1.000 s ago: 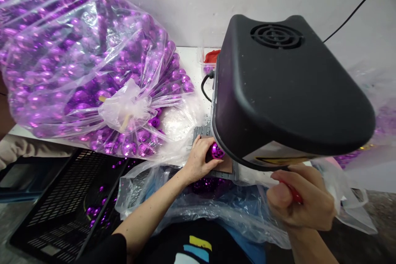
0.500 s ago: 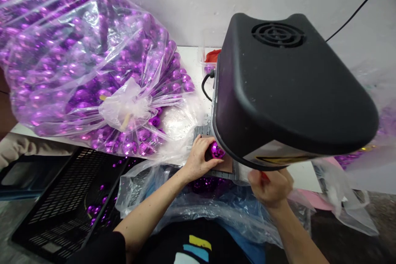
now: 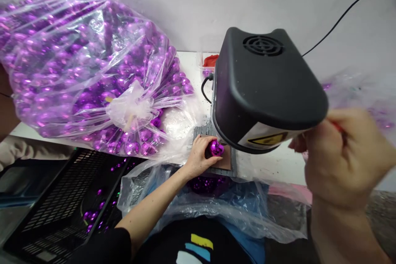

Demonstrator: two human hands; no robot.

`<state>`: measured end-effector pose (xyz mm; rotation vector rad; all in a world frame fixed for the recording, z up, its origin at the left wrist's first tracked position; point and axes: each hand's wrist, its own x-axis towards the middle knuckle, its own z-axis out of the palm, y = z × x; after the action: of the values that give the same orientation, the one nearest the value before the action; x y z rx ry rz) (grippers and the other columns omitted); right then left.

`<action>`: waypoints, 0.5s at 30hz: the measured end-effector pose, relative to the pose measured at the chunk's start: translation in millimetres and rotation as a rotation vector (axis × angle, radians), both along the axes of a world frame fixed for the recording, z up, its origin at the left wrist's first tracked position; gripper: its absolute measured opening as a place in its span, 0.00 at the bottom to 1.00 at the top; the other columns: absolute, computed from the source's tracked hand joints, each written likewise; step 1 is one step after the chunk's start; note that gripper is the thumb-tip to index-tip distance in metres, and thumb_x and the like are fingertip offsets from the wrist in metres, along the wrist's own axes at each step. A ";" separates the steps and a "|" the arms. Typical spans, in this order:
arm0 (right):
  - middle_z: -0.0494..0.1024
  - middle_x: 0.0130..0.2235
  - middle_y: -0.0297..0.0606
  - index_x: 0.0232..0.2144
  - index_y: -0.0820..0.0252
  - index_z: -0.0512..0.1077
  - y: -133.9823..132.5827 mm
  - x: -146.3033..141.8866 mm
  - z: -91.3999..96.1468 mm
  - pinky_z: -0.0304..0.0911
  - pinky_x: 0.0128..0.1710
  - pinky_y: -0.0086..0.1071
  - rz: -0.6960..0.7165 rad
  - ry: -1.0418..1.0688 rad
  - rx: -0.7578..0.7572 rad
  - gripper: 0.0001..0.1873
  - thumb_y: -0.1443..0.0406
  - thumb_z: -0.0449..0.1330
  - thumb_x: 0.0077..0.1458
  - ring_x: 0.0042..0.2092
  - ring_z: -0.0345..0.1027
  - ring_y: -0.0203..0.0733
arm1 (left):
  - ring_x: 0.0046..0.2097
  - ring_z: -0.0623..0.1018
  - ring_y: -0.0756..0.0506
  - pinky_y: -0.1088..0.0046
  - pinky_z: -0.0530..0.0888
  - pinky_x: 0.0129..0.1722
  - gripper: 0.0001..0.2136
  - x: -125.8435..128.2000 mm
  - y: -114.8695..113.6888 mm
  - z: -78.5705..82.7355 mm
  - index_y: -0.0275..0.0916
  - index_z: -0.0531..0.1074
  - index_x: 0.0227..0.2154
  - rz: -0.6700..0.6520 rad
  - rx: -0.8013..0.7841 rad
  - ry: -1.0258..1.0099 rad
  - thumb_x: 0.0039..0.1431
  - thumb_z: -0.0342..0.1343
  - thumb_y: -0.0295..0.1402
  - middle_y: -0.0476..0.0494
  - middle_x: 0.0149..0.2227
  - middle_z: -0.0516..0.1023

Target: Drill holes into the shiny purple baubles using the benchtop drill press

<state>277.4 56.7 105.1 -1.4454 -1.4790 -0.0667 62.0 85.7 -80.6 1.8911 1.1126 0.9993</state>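
The table edge (image 3: 283,173) lies near the left hand (image 3: 201,156) pinching a ball (image 3: 217,147).

At the counter's (image 3: 280,164) left end, a bag of balls (image 3: 77,49), neck toward the front edge. Right of that, at mid-counter, a machine (image 3: 269,86); at its foot, near the front edge, a base plate (image 3: 233,161) under a board (image 3: 225,161). Over the board, a ball (image 3: 217,148) in the left hand (image 3: 199,154). Right of the machine, a handle (image 3: 337,126) in the right hand (image 3: 343,161). At the back edge, a box (image 3: 201,59) with cloth (image 3: 211,61) inside. Below the front edge, an open bag (image 3: 247,210); farther left, a crate (image 3: 58,177).
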 end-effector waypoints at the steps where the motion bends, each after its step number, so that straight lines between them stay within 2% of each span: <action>1: 0.68 0.22 0.32 0.31 0.58 0.74 10.2 -1.3 10.1 0.57 0.26 0.30 0.022 0.031 -0.033 0.19 0.50 0.56 0.61 0.24 0.61 0.30 | 0.55 0.77 0.37 0.45 0.62 0.65 0.22 0.6 0.6 0.7 0.41 0.70 0.53 0.005 0.007 0.000 0.56 0.66 0.38 0.41 0.50 0.80; 4: 0.65 0.22 0.31 0.32 0.58 0.73 35.0 -1.6 24.7 0.57 0.23 0.29 0.098 0.135 -0.138 0.23 0.45 0.56 0.59 0.23 0.57 0.29 | 0.56 0.76 0.36 0.47 0.64 0.64 0.23 0.5 -0.4 6.2 0.41 0.70 0.53 -0.005 0.007 -0.017 0.55 0.67 0.36 0.40 0.52 0.79; 7: 0.67 0.24 0.32 0.42 0.59 0.73 38.2 5.9 18.4 0.59 0.20 0.30 0.136 0.248 -0.136 0.28 0.41 0.57 0.56 0.21 0.58 0.30 | 0.57 0.75 0.37 0.51 0.67 0.62 0.24 -9.4 -12.8 17.2 0.42 0.67 0.56 -0.026 0.019 -0.041 0.58 0.65 0.36 0.38 0.55 0.76; 9: 0.70 0.25 0.33 0.48 0.59 0.72 28.2 15.0 8.6 0.62 0.20 0.33 0.121 0.272 -0.086 0.32 0.41 0.56 0.56 0.21 0.62 0.34 | 0.56 0.74 0.37 0.54 0.70 0.59 0.25 -22.5 -30.8 23.8 0.43 0.64 0.59 -0.062 0.046 -0.010 0.60 0.63 0.36 0.38 0.56 0.75; 11: 0.70 0.24 0.34 0.49 0.57 0.73 12.8 24.4 -0.8 0.63 0.22 0.34 0.060 0.275 -0.063 0.28 0.45 0.60 0.55 0.22 0.64 0.37 | 0.56 0.74 0.38 0.56 0.71 0.57 0.28 -36.7 -54.8 25.3 0.44 0.61 0.62 -0.167 0.071 0.086 0.61 0.60 0.34 0.37 0.57 0.74; 12: 0.68 0.22 0.34 0.46 0.55 0.75 4.2 27.8 -4.7 0.60 0.21 0.33 0.014 0.252 -0.086 0.25 0.46 0.61 0.54 0.21 0.63 0.37 | 0.57 0.73 0.38 0.57 0.70 0.58 0.29 -42.6 -67.8 23.3 0.44 0.59 0.64 -0.241 0.085 0.151 0.61 0.59 0.31 0.37 0.59 0.73; 13: 0.69 0.24 0.36 0.47 0.52 0.74 -4.5 29.3 -7.8 0.63 0.24 0.32 -0.017 0.256 -0.176 0.22 0.48 0.59 0.57 0.24 0.65 0.37 | 0.59 0.72 0.37 0.56 0.70 0.59 0.31 -47.0 -80.3 19.6 0.43 0.56 0.65 -0.305 0.106 0.238 0.59 0.57 0.27 0.36 0.61 0.71; 15: 0.70 0.26 0.37 0.47 0.50 0.74 -21.9 24.2 -12.8 0.61 0.25 0.29 -0.014 0.147 -0.289 0.17 0.51 0.54 0.62 0.26 0.66 0.33 | 0.61 0.70 0.35 0.54 0.70 0.60 0.37 -51.3 -101.6 9.2 0.42 0.52 0.68 -0.354 0.109 0.439 0.56 0.55 0.22 0.34 0.66 0.66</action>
<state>301.7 34.8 92.3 -1.6532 -1.3983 0.2502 10.7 -15.9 -71.3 2.3647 0.9179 0.4649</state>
